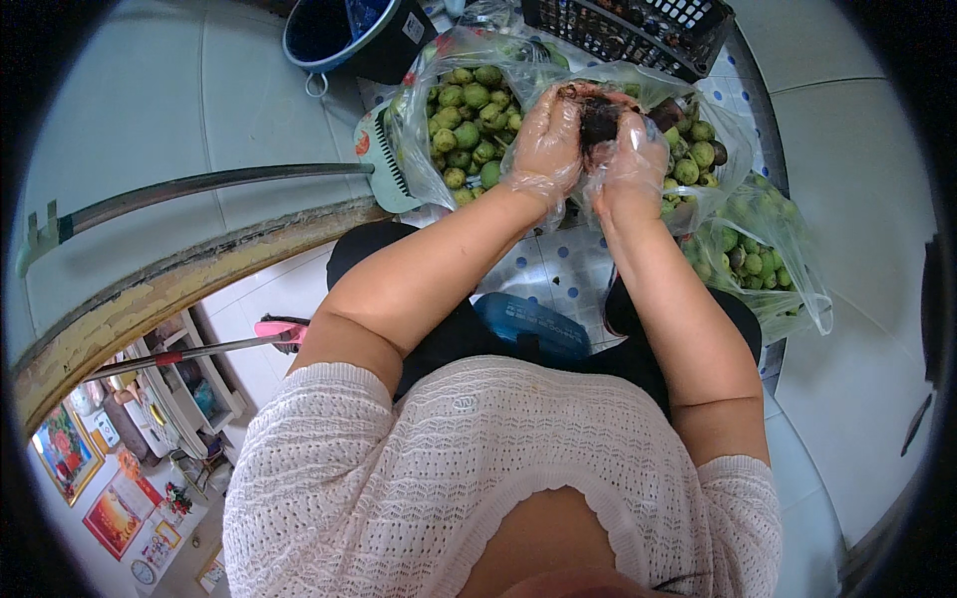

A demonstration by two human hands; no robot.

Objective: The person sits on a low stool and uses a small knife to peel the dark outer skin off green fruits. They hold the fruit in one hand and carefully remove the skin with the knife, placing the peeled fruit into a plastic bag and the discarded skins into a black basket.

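Observation:
My left hand [549, 142] and my right hand [635, 161], both in thin clear plastic gloves, are cupped together around a blackened, wet-looking fruit [599, 123], apparently a walnut with its husk. Dark stains mark the gloved fingers; fingertips are partly hidden. Left of my hands, a clear plastic bag [407, 127] lies open with many green walnuts [467, 134] in it. Behind and right of my right hand, another open bag [736, 142] holds green and some dark walnuts [701, 155].
A black slatted crate [635, 41] with dark bits stands at the far side, beside a black bucket [396, 48]. A long-handled dustpan [389, 179] lies left. Another bag [811, 295] of green fruit sits right. A blue object [531, 325] lies between my legs.

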